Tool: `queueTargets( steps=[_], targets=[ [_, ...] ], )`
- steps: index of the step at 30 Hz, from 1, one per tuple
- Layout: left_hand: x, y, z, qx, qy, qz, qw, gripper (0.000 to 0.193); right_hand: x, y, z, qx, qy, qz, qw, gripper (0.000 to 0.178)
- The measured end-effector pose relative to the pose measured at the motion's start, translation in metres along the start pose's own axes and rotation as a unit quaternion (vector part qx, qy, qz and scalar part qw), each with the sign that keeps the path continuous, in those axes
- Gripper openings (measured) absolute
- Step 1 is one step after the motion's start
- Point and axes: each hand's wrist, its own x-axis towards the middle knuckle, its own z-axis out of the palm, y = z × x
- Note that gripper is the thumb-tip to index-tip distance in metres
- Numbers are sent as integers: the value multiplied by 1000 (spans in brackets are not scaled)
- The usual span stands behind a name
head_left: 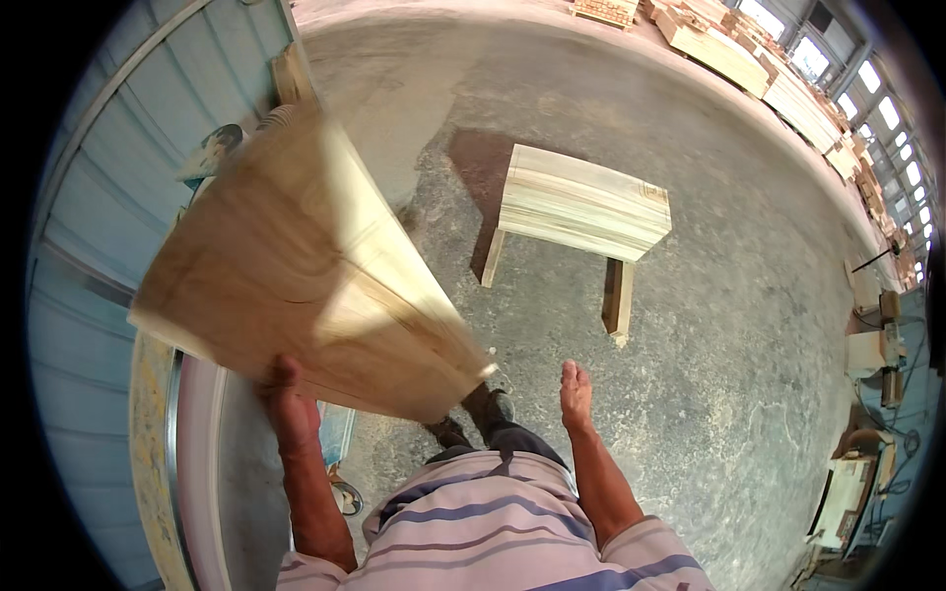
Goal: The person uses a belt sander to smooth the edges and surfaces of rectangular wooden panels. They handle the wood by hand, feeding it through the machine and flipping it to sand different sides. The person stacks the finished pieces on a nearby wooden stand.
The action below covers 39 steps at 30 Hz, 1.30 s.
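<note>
A wide light-brown wooden panel is held tilted in front of me on the left, blurred at its edges, with a bright patch of light across it. My left hand grips its near edge, thumb on the top face and the other fingers hidden beneath. My right hand hangs in the air above the floor, touching nothing, its fingers extended. Beyond it, a pale striped stack of boards rests on two wooden supports.
A blue-grey corrugated wall runs along the left, close to the panel. Stacked timber lines the far right. Equipment with cables stands at the right edge. The floor is speckled concrete.
</note>
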Motion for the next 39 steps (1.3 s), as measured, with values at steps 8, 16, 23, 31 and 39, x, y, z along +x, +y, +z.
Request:
queueTargets(
  steps=[8,16,23,31,39],
  targets=[
    [-13,0,-15,-232,97,-86,964,57,15,-52,-2,316,-105,37,942,53],
    [-32,-68,-56,-253,187,-209,926,58,-10,-111,-66,276,-241,-8,930,58],
    [-36,-111,-85,-231,256,-288,894,60,-29,-121,-53,245,-246,63,936,48],
    [-32,-146,-97,-168,228,-273,919,57,-30,-105,-34,236,-245,62,938,38],
    [-43,-145,-50,-193,225,-361,884,67,-50,-132,9,223,-202,94,949,25]
  ],
)
